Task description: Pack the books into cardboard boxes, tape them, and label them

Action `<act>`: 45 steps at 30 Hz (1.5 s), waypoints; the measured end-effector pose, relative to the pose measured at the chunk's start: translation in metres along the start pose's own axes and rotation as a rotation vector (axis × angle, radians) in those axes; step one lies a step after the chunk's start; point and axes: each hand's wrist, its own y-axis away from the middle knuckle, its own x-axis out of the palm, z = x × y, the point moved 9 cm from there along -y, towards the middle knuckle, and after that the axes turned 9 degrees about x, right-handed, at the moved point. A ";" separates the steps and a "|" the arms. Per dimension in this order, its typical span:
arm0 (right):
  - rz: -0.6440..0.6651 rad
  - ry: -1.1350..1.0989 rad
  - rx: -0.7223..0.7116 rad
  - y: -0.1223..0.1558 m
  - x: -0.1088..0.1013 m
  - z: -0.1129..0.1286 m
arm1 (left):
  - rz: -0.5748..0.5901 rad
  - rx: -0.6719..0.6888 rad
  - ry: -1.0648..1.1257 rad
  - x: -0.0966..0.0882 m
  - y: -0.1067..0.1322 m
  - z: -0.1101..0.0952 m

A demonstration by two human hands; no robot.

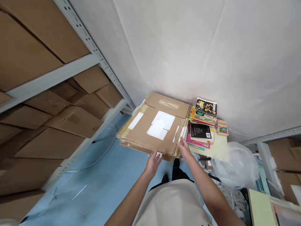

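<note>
A stack of flattened cardboard boxes (136,135) lies in front of me, taped along its edges, with white paper labels (161,125) on the top sheet. At its front edge is my left hand (152,164), fingers apart and curved up, holding nothing; whether the fingertips touch the cardboard I cannot tell. My right hand (185,150) is at the right front corner, its fingers stretched out along the side of the stack, not wrapped round it. Just right of the stack, books and magazines (204,117) are piled on a pale yellow tabletop (217,146).
Shelving (56,75) loaded with cardboard boxes (50,144) runs along the left. A white wall covering (178,47) stands behind the stack. Clear plastic bags (235,164) bulge at the right, near more shelved boxes (285,155). A cable (98,160) crosses the blue floor (91,194).
</note>
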 end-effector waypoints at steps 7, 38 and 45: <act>0.078 0.107 0.117 -0.051 0.009 -0.010 | -0.089 -0.080 0.028 0.009 -0.014 0.000; -0.408 0.102 -0.300 0.111 -0.071 -0.013 | -0.298 0.952 -0.066 -0.139 0.009 -0.206; -0.682 0.100 -0.562 0.205 -0.175 0.051 | -0.006 1.089 -0.119 -0.070 0.047 -0.258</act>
